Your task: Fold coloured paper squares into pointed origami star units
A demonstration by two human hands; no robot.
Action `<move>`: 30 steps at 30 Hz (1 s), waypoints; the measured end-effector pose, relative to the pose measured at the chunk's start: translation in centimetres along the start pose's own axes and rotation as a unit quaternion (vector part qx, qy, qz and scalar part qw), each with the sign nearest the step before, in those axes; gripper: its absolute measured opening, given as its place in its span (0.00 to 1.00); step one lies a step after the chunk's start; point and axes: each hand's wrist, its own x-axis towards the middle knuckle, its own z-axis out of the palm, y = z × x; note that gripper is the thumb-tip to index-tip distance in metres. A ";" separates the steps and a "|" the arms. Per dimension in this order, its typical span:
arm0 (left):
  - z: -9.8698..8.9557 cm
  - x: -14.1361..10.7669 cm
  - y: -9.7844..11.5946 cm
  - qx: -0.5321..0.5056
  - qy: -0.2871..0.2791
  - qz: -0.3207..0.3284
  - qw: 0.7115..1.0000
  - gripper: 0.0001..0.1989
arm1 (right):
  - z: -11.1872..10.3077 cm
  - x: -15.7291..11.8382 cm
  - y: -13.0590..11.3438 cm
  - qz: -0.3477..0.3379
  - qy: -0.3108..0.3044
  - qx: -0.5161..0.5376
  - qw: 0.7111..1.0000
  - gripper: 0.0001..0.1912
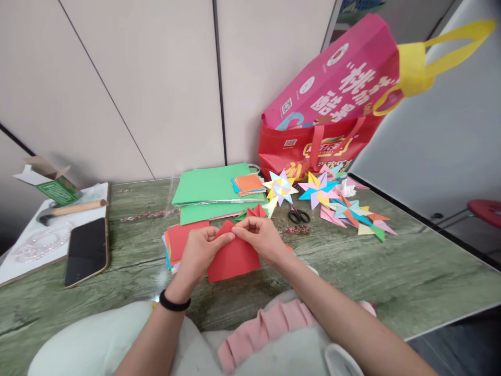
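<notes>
A red paper sheet (235, 259), with a folded pointed top, is held up over the table between both hands. My left hand (205, 249) pinches its upper left edge between thumb and fingers. On the upper right edge, my right hand (259, 236) grips the same sheet, the two thumbs close together near the top. Just left of my left hand lies a stack of coloured squares (182, 239), red uppermost. Behind the hands sits a small folded red piece (256, 211).
Green sheets (211, 183) and an orange-topped stack (249, 183) lie behind. Black scissors (299, 214) and paper stars (319, 189) are at right, before a red bag (313, 151). A phone (86, 252) and wooden-handled tool (78, 208) are at left.
</notes>
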 end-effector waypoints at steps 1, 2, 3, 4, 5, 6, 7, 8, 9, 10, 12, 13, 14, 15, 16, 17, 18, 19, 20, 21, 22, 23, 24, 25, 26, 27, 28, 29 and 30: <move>0.0 0.0 0.0 0.002 0.003 0.003 1.000 0.19 | 0.0 0.0 0.0 -0.001 0.002 -0.001 1.000 0.11; 0.0 0.0 0.0 0.004 0.005 0.004 1.000 0.19 | 0.0 0.0 0.0 -0.002 0.002 0.000 1.000 0.11; 0.0 0.0 0.0 0.005 0.005 0.004 1.000 0.19 | 0.0 0.0 0.1 -0.001 0.001 0.000 1.000 0.11; 0.0 0.0 0.0 0.005 0.005 0.002 1.000 0.19 | 0.0 0.0 0.1 -0.001 0.001 0.001 1.000 0.11; 0.1 0.0 0.0 0.006 0.004 0.001 1.000 0.19 | 0.0 0.0 0.1 0.000 0.000 0.002 1.000 0.12; 0.1 0.0 0.0 0.009 0.004 0.001 1.000 0.19 | 0.0 0.0 0.2 0.001 0.000 0.004 1.000 0.12; 0.1 0.0 0.1 0.013 0.006 0.002 1.000 0.19 | 0.0 0.1 0.2 0.001 0.000 0.007 1.000 0.12; 0.1 0.0 0.1 0.019 0.010 0.005 1.000 0.20 | 0.0 0.1 0.2 0.002 0.001 0.010 1.000 0.13; 0.1 0.0 0.1 0.025 0.014 0.009 1.000 0.20 | 0.0 0.1 0.2 0.002 0.001 0.012 1.000 0.13; 0.1 0.0 0.1 0.030 0.017 0.013 0.999 0.20 | 0.0 0.1 0.2 0.002 0.002 0.013 1.000 0.13; 0.1 0.0 0.1 0.036 0.020 0.016 0.999 0.20 | 0.1 0.1 0.1 0.004 0.005 0.015 1.000 0.12; 0.1 0.0 0.1 0.038 0.021 0.017 0.999 0.20 | 0.1 0.1 0.1 0.006 0.006 0.015 1.000 0.12; 0.1 0.0 0.0 0.039 0.023 0.017 0.999 0.20 | 0.1 0.0 0.1 0.007 0.007 0.016 1.000 0.12; 0.1 0.0 0.0 0.039 0.026 0.018 0.999 0.20 | 0.1 0.0 0.1 0.008 0.007 0.016 1.000 0.12; 0.1 0.0 0.0 0.039 0.029 0.019 0.999 0.20 | 0.0 0.0 0.1 0.008 0.007 0.016 1.000 0.12; 0.1 0.0 0.0 0.039 0.032 0.020 0.998 0.20 | 0.0 0.0 0.1 0.006 0.006 0.016 1.000 0.12; 0.1 0.0 0.0 0.040 0.034 0.022 0.998 0.20 | 0.0 0.0 0.1 0.005 0.006 0.015 1.000 0.12; 0.1 0.0 -0.1 0.042 0.036 0.024 0.998 0.21 | 0.0 0.0 0.1 0.004 0.007 0.014 1.000 0.12; 0.1 0.1 -0.1 0.044 0.036 0.025 0.998 0.21 | 0.0 0.0 0.1 0.003 0.007 0.013 1.000 0.13; 0.1 0.1 -0.1 0.045 0.036 0.027 0.998 0.21 | 0.0 0.0 0.1 0.003 0.007 0.013 1.000 0.13; 0.1 0.1 -0.1 0.046 0.035 0.028 0.998 0.21 | 0.0 0.0 0.1 0.003 0.008 0.012 1.000 0.13; 0.1 0.1 -0.2 0.045 0.036 0.029 0.998 0.21 | 0.0 0.0 0.1 0.004 0.007 0.011 1.000 0.13; 0.1 0.1 -0.2 0.044 0.036 0.031 0.998 0.21 | 0.0 0.1 0.1 0.005 0.008 0.010 1.000 0.13; 0.1 0.2 -0.2 0.042 0.036 0.033 0.998 0.21 | 0.1 0.1 0.0 0.006 0.009 0.011 1.000 0.13; 0.1 0.2 -0.2 0.040 0.036 0.035 0.998 0.22 | 0.1 0.1 0.0 0.007 0.009 0.012 1.000 0.13; 0.1 0.2 -0.2 0.041 0.036 0.036 0.998 0.22 | 0.1 0.1 0.0 0.008 0.009 0.015 1.000 0.13; 0.1 0.2 -0.2 0.044 0.037 0.037 0.998 0.22 | 0.1 0.1 0.0 0.009 0.009 0.018 1.000 0.13; 0.0 0.2 -0.2 0.051 0.036 0.036 0.997 0.22 | 0.1 0.1 0.0 0.011 0.008 0.021 1.000 0.13; 0.0 0.2 -0.2 0.060 0.036 0.036 0.997 0.22 | 0.1 0.1 0.1 0.013 0.007 0.025 1.000 0.13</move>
